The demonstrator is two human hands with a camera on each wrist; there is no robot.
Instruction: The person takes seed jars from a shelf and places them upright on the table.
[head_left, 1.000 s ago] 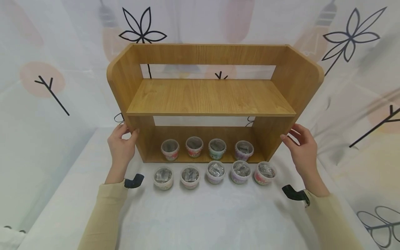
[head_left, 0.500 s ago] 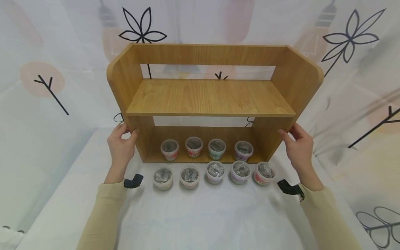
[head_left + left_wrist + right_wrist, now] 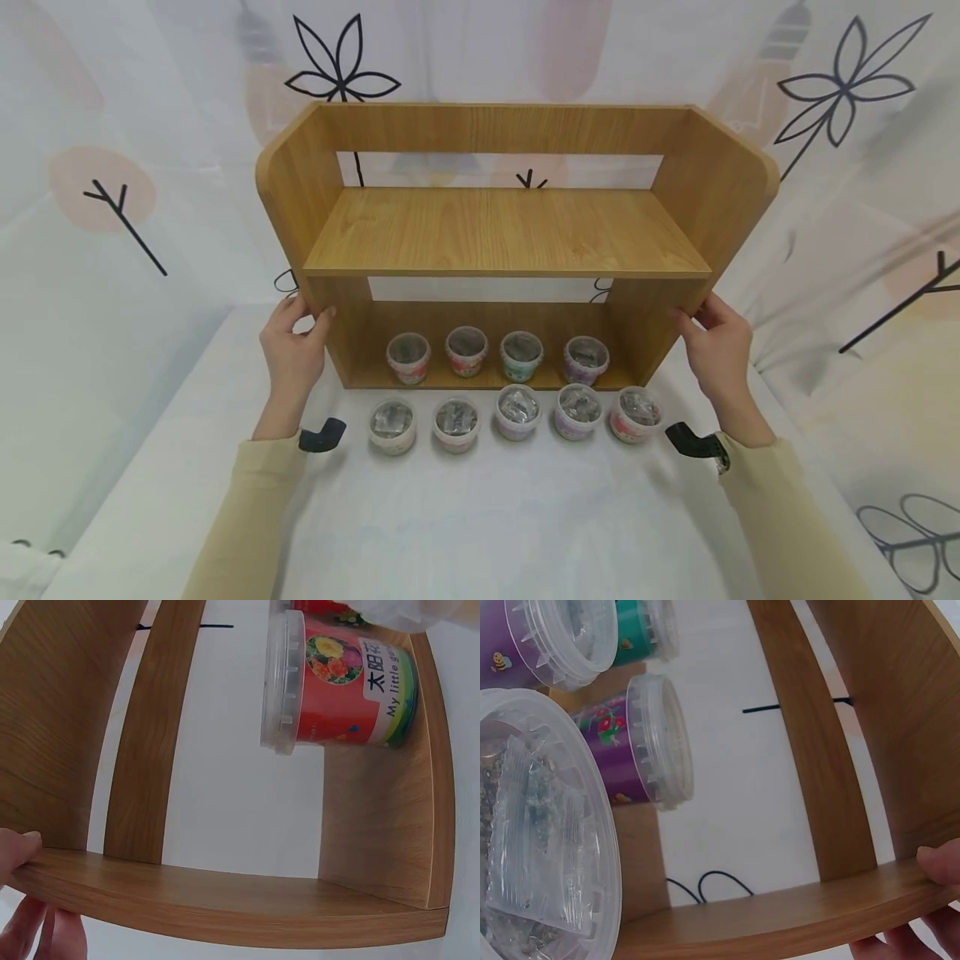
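Observation:
A two-tier wooden shelf (image 3: 506, 233) stands on the white table, with several small plastic tubs on its lower board. One of these tubs (image 3: 408, 358) has a red label, and the left wrist view reads "My little" on such a red tub (image 3: 337, 686). In front of the shelf, more tubs form a row, among them a clear-lidded tub (image 3: 456, 425) with plastic packets inside. My left hand (image 3: 292, 354) pinches the shelf's left side panel, thumb inside and fingers outside. Opposite, my right hand (image 3: 718, 354) grips the right side panel (image 3: 780, 934) likewise.
The table (image 3: 480, 525) is covered in white and extends toward me. Behind and beside it hangs a printed white curtain (image 3: 187, 208) with leaf and branch drawings. The rightmost front tub (image 3: 635, 414) sits close to the shelf's right corner.
My right hand has shifted slightly left, bringing its thumb onto the inner face of the right panel. The left hand, shelf and tubs look unmoved.

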